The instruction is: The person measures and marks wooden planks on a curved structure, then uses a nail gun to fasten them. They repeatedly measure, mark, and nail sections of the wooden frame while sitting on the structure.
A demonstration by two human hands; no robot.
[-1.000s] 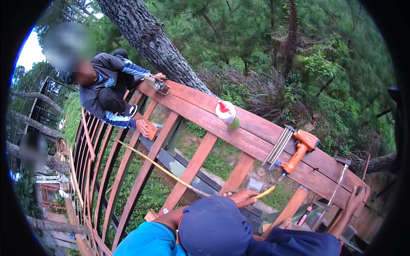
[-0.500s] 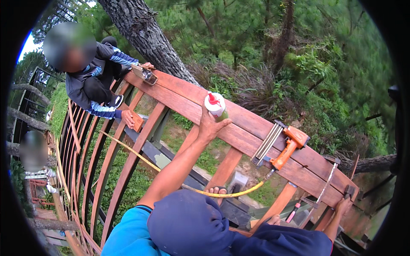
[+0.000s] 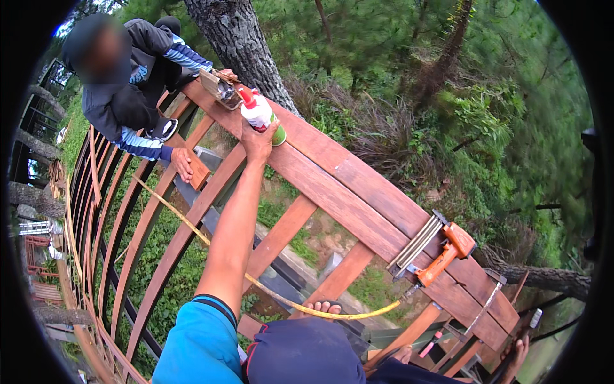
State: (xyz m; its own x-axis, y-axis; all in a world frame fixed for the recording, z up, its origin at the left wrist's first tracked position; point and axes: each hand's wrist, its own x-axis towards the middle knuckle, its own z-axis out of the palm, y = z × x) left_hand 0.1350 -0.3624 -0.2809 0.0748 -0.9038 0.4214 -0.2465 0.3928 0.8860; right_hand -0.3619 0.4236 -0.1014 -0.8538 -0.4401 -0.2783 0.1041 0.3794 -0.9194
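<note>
My left hand (image 3: 257, 144) is closed round a squeeze bottle (image 3: 258, 115) with a white body, red nozzle cap and green lower part. It holds the bottle tilted over the far left of the reddish wooden planks (image 3: 345, 182); whether the base touches wood I cannot tell. Past the planks' right end, my right hand (image 3: 517, 353) is closed round what looks like a hammer (image 3: 536, 318); only its grey head shows clearly. Between my hands, an orange air nailer (image 3: 449, 254) lies on the planks, its yellow hose (image 3: 320, 315) curving back towards my knee.
A co-worker (image 3: 121, 83) crouches at the far left, one hand on a wood block (image 3: 197, 169), the other by a metal-and-wood piece (image 3: 219, 89). A bar clamp (image 3: 484, 307) grips the planks at right. Gaps show between joists (image 3: 281, 233). A trunk (image 3: 243, 51) stands behind.
My left hand has carried the bottle left along the planks towards the co-worker. My right hand and the hammer have moved off the planks' right end. The view has shifted slightly.
</note>
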